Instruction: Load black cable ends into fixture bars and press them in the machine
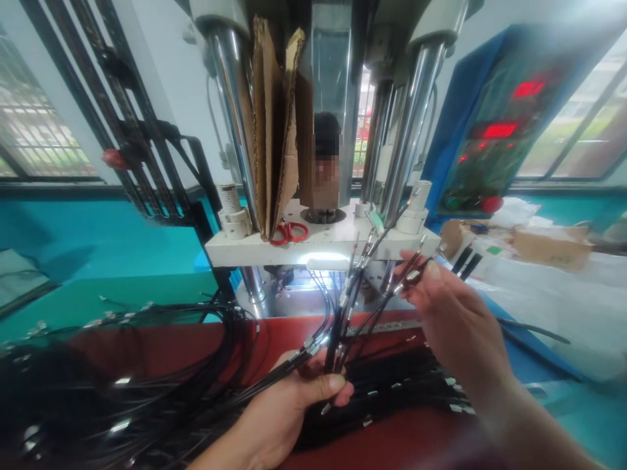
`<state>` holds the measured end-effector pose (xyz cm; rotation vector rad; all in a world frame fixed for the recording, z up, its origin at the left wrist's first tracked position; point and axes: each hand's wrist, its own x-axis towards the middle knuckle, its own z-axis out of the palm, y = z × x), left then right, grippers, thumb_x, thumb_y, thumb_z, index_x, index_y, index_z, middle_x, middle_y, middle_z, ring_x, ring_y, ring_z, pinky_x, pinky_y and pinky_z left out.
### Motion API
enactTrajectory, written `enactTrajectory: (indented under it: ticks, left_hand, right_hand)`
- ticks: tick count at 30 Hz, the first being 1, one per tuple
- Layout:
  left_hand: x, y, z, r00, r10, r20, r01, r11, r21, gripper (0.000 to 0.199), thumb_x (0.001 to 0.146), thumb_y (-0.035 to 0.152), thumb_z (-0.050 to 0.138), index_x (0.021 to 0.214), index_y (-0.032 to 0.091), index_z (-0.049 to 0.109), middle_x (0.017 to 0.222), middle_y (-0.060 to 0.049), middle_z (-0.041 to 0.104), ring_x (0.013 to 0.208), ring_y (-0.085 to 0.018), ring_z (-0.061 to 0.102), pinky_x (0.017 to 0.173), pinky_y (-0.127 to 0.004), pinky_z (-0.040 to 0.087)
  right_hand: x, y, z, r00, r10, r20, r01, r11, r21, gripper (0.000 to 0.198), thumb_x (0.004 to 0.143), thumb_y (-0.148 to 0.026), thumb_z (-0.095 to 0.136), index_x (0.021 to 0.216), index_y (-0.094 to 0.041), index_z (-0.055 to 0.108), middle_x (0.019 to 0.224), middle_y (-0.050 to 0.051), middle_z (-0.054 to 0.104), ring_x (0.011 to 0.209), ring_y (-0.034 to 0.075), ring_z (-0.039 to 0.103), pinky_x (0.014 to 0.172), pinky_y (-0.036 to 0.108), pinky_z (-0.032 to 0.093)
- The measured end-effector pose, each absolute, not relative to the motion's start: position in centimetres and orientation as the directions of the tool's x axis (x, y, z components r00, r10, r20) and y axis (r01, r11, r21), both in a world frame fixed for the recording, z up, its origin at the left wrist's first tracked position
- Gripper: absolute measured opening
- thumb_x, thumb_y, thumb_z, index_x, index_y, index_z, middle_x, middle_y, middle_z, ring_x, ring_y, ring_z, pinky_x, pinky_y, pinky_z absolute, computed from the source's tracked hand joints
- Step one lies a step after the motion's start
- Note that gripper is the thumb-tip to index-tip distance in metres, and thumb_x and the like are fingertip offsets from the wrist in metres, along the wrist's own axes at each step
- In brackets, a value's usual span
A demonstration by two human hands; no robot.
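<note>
A bundle of black cables (pixel 335 336) with stripped, metallic ends stands up from my left hand (pixel 298 398), whose thumb and fingers are closed round it. To the right and higher, my right hand (pixel 448 303) pinches one or more thin cable ends (pixel 411 277) splaying out from the bunch. Small pale tags show on some of the cables. The exact number of cables in each hand cannot be made out. Behind the bundle stands a press with a white plate (pixel 235 251), and its lower gap is brightly lit.
More black cables (pixel 196 372) lie over the reddish-brown surface (pixel 166 333), left and right. Red-handled scissors (pixel 289 232) and folded cardboard (pixel 267 130) rest on the press plate between steel columns (pixel 238 111). A blue control box (pixel 482 124) with red displays stands right, above wrapped white material (pixel 543 300).
</note>
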<state>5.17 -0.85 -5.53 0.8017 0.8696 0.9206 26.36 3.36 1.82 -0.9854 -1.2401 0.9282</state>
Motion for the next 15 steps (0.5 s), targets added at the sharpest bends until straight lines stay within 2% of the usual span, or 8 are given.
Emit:
enactTrajectory:
  ticks: [2,6,8,11,15]
  left_hand:
    - [5.3,-0.9,-5.7,0.315,0.915,-0.251,-0.323,0.352,0.879,0.022,0.069,0.019,0.076,0.087,0.013,0.065,0.075,-0.004,0.065,0.073,-0.018,0.061,0.080,-0.033,0.044]
    - [5.2,-1.0,-5.7,0.278,0.924,-0.262,-0.273,0.338,0.901,0.023,0.066,0.020,0.079,0.084,0.014,0.065,0.082,-0.004,0.066,0.079,-0.018,0.061,0.082,-0.032,0.045]
    - [5.1,-1.0,-5.6,0.265,0.926,-0.268,-0.251,0.334,0.908,0.023,0.065,0.020,0.079,0.083,0.014,0.065,0.081,-0.003,0.067,0.080,-0.018,0.061,0.083,-0.032,0.044]
    - [5.2,-1.1,-5.5,0.268,0.935,-0.231,-0.236,0.296,0.925,0.017,0.068,0.019,0.077,0.080,0.013,0.066,0.078,-0.003,0.067,0.079,-0.018,0.060,0.081,-0.031,0.044]
    - [5.4,-1.2,-5.3,0.286,0.926,-0.246,-0.271,0.324,0.906,0.016,0.065,0.017,0.077,0.077,0.013,0.067,0.074,-0.003,0.067,0.073,-0.017,0.061,0.077,-0.030,0.045]
  right_hand:
    - [26.6,3.3,2.1,0.019,0.944,0.328,0.076,0.326,-0.942,0.039,0.092,-0.044,0.050,0.128,-0.029,0.050,0.116,0.005,0.062,0.102,0.023,0.061,0.087,0.036,0.051]
    - [26.3,3.2,1.0,-0.215,0.964,0.155,0.025,0.164,-0.986,0.052,0.082,-0.039,0.067,0.128,-0.025,0.047,0.107,0.005,0.064,0.093,0.021,0.064,0.080,0.034,0.053]
    - [25.7,3.0,0.1,-0.237,0.969,0.067,0.084,0.089,-0.993,0.051,0.081,-0.038,0.069,0.125,-0.021,0.049,0.096,0.004,0.066,0.089,0.020,0.065,0.083,0.035,0.052]
    - [24.8,2.4,-0.4,-0.211,0.974,0.079,0.121,0.107,-0.987,0.044,0.085,-0.038,0.063,0.124,-0.022,0.051,0.083,0.001,0.066,0.082,0.018,0.065,0.082,0.035,0.051]
    - [24.6,1.8,0.1,-0.219,0.971,0.093,-0.041,0.086,-0.995,0.049,0.081,-0.033,0.068,0.126,-0.025,0.050,0.098,0.003,0.062,0.082,0.017,0.064,0.077,0.033,0.053]
